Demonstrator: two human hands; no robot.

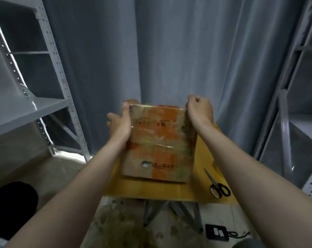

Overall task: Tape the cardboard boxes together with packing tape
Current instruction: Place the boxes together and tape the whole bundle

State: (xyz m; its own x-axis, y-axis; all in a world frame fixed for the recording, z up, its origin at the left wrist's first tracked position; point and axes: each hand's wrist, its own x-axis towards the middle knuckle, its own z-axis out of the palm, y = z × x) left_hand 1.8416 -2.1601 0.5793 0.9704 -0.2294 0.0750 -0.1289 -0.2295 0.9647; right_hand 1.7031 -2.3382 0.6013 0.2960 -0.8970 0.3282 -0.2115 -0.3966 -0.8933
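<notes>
We seem mid-taping: our left hand (120,124) grips the box (157,140) by its left edge, and our right hand (200,110) pinches its top right corner, tilting it on the table (151,189). The next pass needs the roll, which is unseen. We count one box face and one scissors (218,187).

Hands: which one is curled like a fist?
The right hand, at the box's top right corner: its fingers are curled, while the left hand holds the left side with a straight thumb.
</notes>
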